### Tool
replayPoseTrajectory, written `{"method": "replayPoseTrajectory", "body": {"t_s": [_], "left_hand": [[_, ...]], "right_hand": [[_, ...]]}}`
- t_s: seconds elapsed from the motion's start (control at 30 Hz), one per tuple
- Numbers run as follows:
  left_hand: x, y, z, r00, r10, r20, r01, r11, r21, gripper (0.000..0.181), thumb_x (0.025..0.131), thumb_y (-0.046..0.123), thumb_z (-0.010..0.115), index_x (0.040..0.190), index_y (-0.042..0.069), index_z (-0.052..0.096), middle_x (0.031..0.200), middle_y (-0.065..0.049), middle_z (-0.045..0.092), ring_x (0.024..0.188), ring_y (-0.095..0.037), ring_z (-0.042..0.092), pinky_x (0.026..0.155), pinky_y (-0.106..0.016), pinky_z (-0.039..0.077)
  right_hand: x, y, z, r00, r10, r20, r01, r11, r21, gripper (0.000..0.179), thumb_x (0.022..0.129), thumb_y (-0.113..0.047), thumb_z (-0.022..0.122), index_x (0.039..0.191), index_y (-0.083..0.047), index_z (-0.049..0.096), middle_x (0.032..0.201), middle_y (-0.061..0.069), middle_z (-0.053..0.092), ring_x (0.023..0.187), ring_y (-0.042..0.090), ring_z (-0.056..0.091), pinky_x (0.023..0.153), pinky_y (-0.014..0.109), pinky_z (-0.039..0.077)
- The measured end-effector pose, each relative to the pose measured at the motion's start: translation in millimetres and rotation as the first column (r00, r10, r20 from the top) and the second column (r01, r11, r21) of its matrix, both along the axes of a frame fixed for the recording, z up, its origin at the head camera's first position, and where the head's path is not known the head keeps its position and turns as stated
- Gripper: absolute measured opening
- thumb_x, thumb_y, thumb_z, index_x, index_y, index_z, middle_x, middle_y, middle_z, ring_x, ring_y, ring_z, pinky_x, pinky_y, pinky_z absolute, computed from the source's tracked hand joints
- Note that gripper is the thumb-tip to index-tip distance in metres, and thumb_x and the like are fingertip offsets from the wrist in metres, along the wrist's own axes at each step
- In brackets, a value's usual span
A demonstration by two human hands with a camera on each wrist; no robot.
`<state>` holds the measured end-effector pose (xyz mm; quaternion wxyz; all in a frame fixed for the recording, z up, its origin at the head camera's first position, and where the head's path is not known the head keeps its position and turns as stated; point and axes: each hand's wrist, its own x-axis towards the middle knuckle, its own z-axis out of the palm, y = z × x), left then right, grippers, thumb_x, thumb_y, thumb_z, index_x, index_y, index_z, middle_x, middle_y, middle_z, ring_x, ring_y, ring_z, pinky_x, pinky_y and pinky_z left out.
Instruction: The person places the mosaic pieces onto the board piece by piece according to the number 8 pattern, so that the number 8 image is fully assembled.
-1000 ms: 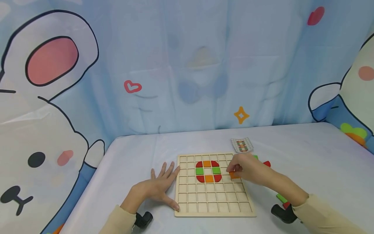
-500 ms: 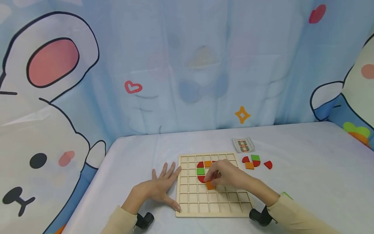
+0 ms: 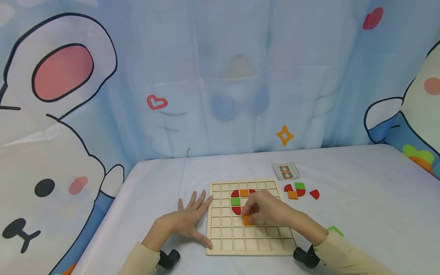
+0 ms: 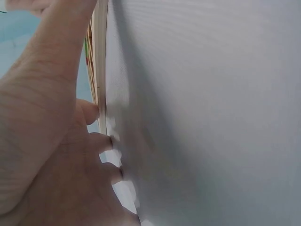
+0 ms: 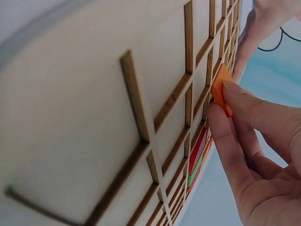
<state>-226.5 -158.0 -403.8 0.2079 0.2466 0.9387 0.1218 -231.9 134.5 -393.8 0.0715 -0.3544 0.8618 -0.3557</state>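
Note:
A wooden grid board [image 3: 220, 233] lies on the white table. Red, orange and green tiles sit in its upper middle cells, partly covered by my right hand [image 3: 266, 208]. That hand pinches an orange square tile [image 3: 247, 220] between thumb and fingers, at a cell just below the placed tiles. In the right wrist view the orange tile [image 5: 221, 89] tilts against the grid ridges. My left hand [image 3: 185, 221] lies with fingers spread at the board's left edge, thumb and fingertips touching it. In the left wrist view the left hand [image 4: 51, 132] is beside the board's rim [image 4: 100, 56].
Right of the board lie loose tiles: an orange square [image 3: 293, 195], a green square [image 3: 300, 186] and several red rounded ones, including a red tile [image 3: 314, 194]. A pattern card [image 3: 286, 171] lies behind them. Another green tile [image 3: 335, 230] shows by the right sleeve.
My right hand has carried the orange tile leftward from the board's right side to below the placed tiles, uncovering the loose tiles. The left hand stays at the board's edge.

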Motion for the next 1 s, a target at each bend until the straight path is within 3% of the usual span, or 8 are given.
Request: {"method": "replayPoseTrajectory", "body": {"t_s": [0.47,1.0], "left_hand": [[-2.3,-3.3,0.9,1.0,-0.003,0.001,0.003,1.0,0.028,0.128,0.079,0.057,0.088,0.17,0.017,0.007,0.176,-0.014,-0.002,0.16,-0.038,-0.009,0.119,-0.076,0.0],[-3.3,-2.0,0.8,1.0,0.001,0.0,-0.001,1.0,0.016,0.13,0.077,0.06,0.088,0.17,0.019,0.007,0.176,-0.011,-0.002,0.161,-0.037,-0.009,0.117,-0.078,0.0]], "right_hand": [[3.4,-8.3,1.7,0.997,0.001,-0.072,0.004,0.998,0.066,0.02,0.075,0.007,0.09,0.091,-0.002,0.083,0.082,-0.007,0.069,0.071,0.0,0.059,0.066,0.019,0.055],[8.7,-17.3,7.3,0.997,-0.049,-0.062,0.06,0.981,0.184,0.019,0.076,0.005,0.09,0.093,-0.001,0.084,0.08,-0.006,0.066,0.07,0.007,0.053,0.065,0.021,0.051]]}}
